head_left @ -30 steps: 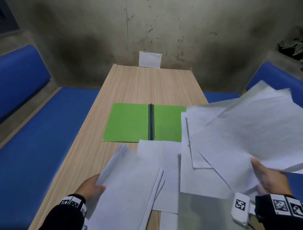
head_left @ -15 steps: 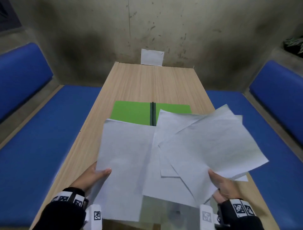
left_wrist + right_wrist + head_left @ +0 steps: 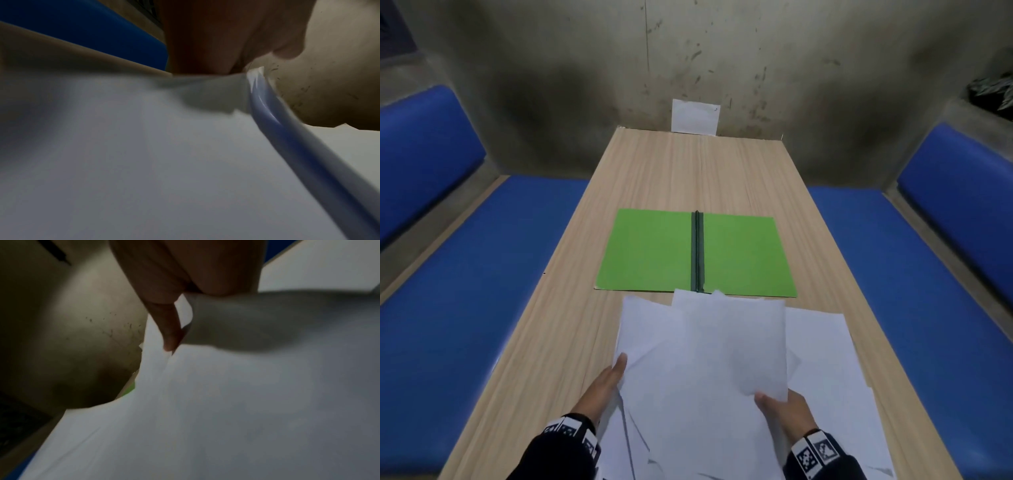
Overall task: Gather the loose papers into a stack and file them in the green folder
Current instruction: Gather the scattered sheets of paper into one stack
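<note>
The green folder (image 3: pixel 654 253) lies open and flat in the middle of the wooden table (image 3: pixel 698 171), its dark spine running away from me. Just in front of it, several loose white papers (image 3: pixel 705 359) overlap in an uneven bundle. My left hand (image 3: pixel 616 373) holds the bundle's left edge, thumb on top. My right hand (image 3: pixel 770 402) pinches the near right corner of the top sheets. More sheets (image 3: pixel 825 359) lie spread on the table to the right. The right wrist view shows my thumb (image 3: pixel 170 331) pressed on paper (image 3: pixel 226 402) and a sliver of folder (image 3: pixel 129 389). The left wrist view is mostly paper (image 3: pixel 144 146).
Blue padded benches run along the table's left (image 3: pixel 465 274) and right (image 3: pixel 914 291) sides. A small white card (image 3: pixel 695 116) leans on the stained wall at the table's far end. A plant (image 3: pixel 993 92) sits at the upper right.
Both hands have brought the fanned papers in from the right and down towards me. The sheets now overlap more tightly, the hands are closer together, and the folder is uncovered.
</note>
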Tool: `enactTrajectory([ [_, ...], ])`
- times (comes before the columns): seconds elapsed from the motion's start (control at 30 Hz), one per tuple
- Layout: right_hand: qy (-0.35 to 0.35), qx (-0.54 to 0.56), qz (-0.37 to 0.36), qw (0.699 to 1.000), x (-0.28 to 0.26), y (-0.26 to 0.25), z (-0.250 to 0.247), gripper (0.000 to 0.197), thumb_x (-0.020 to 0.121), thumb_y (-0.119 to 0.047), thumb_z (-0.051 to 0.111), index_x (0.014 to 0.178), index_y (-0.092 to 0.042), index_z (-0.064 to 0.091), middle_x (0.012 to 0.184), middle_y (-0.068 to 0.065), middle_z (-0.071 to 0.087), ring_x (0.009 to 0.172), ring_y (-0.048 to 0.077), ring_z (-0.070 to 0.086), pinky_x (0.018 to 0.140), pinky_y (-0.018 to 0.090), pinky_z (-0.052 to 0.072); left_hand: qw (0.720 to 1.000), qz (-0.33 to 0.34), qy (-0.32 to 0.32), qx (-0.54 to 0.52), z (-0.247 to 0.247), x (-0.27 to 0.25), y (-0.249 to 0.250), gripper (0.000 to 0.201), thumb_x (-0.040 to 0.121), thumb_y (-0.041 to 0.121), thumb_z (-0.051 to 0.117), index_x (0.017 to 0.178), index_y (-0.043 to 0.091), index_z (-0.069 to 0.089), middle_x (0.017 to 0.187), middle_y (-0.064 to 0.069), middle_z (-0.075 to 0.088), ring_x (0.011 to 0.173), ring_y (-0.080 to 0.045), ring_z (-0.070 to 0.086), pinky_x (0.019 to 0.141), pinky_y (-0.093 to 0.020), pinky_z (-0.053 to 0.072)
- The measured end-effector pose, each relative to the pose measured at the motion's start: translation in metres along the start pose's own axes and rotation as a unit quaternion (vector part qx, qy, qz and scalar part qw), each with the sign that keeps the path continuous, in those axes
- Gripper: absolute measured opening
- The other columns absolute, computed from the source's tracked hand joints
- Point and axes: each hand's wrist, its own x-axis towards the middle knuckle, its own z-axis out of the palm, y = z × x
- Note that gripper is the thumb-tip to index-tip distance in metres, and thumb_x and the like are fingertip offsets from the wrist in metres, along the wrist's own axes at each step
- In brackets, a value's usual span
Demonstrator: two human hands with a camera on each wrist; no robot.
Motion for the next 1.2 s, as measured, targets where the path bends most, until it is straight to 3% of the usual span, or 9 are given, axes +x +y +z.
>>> enactTrajectory([
  [0.13,0.071,0.116,0.002,0.991,0.003,-0.003,-0.001,0.043,0.083,0.001,0.063,0.124,0.004,0.051,0.108,0.018,0.061,0.111,0.040,0.057,0.101,0.053,0.042,0.999,0.026,-0.013,-0.045,0.000,-0.005,-0.001,0.113,0.056,0.079,0.051,0.146,0.016,0.023,0.144,0.009,0.029,0.144,-0.020,0.018,0.117,-0.040,0.010],
  [0.3,0.088,0.214,0.007,0.973,0.008,-0.010,-0.015,0.047,0.087,-0.007,0.059,0.132,-0.003,0.047,0.128,0.021,0.056,0.115,0.041,0.054,0.102,0.056,0.040,0.997,0.028,-0.017,0.071,-0.010,0.003,-0.020,0.082,0.052,0.031,0.088,0.122,0.023,0.046,0.128,-0.002,0.057,0.112,-0.021,0.055,0.107,-0.041,0.036],
  [0.43,0.028,0.214,-0.028,0.976,0.004,-0.034,-0.037,0.054,0.075,-0.022,0.074,0.123,-0.006,0.056,0.115,0.016,0.067,0.105,0.035,0.061,0.094,0.050,0.047,0.994,0.048,0.010,0.096,-0.013,0.010,-0.030,0.060,0.075,0.002,0.071,0.124,0.022,0.042,0.124,-0.006,0.058,0.112,-0.025,0.056,0.101,-0.037,0.041],
  [0.53,-0.077,0.081,-0.044,0.993,-0.013,-0.057,-0.048,0.067,0.039,-0.033,0.091,0.094,-0.005,0.066,0.073,0.004,0.076,0.073,0.026,0.071,0.060,0.032,0.055,0.994,0.063,0.016,0.089,-0.014,0.011,-0.032,0.078,0.076,0.004,0.071,0.141,0.020,0.029,0.131,-0.001,0.049,0.124,-0.025,0.049,0.107,-0.040,0.036],
  [0.6,-0.095,0.031,-0.035,0.994,-0.015,-0.060,-0.045,0.040,0.064,-0.015,0.080,0.095,0.004,0.064,0.065,0.005,0.075,0.058,0.021,0.071,0.049,0.025,0.053,0.993,0.064,0.028,0.092,-0.014,0.012,-0.034,0.070,0.077,0.009,0.071,0.137,0.019,0.036,0.132,-0.004,0.053,0.120,-0.026,0.052,0.106,-0.043,0.038],
  [0.7,-0.020,-0.136,-0.019,0.990,-0.001,-0.051,-0.030,0.027,0.080,-0.016,0.068,0.099,0.004,0.064,0.094,0.015,0.072,0.073,0.023,0.064,0.063,0.028,0.049,0.993,0.059,0.059,0.085,-0.007,0.008,-0.030,0.039,0.085,0.020,0.063,0.122,0.015,0.051,0.129,-0.013,0.059,0.113,-0.028,0.056,0.101,-0.039,0.041],
  [0.83,0.005,-0.223,-0.017,0.975,0.006,-0.035,0.001,0.039,0.081,-0.020,0.064,0.115,-0.001,0.061,0.114,0.017,0.066,0.086,0.021,0.056,0.075,0.026,0.042,0.996,0.038,0.056,0.054,0.000,0.004,-0.023,0.064,0.091,0.043,0.047,0.139,0.003,0.036,0.147,-0.010,0.040,0.137,-0.026,0.035,0.113,-0.037,0.023],
  [1.07,-0.043,-0.215,-0.085,0.972,0.004,-0.032,0.041,0.029,0.071,-0.010,0.069,0.099,-0.004,0.067,0.093,0.009,0.067,0.080,0.021,0.063,0.057,0.016,0.047,0.999,0.017,-0.026,0.044,-0.007,0.005,-0.031,0.081,0.048,0.038,0.083,0.119,0.010,0.056,0.100,0.004,0.068,0.093,-0.014,0.063,0.081,-0.031,0.047],
  [1.2,-0.020,-0.169,-0.085,0.982,0.014,-0.032,0.041,0.037,0.078,-0.032,0.069,0.104,-0.010,0.056,0.101,0.009,0.062,0.094,0.024,0.060,0.079,0.030,0.049,0.996,0.011,-0.027,0.087,-0.013,0.010,-0.038,0.056,0.066,0.018,0.077,0.116,0.011,0.056,0.103,-0.001,0.068,0.102,-0.025,0.062,0.095,-0.038,0.045],
])
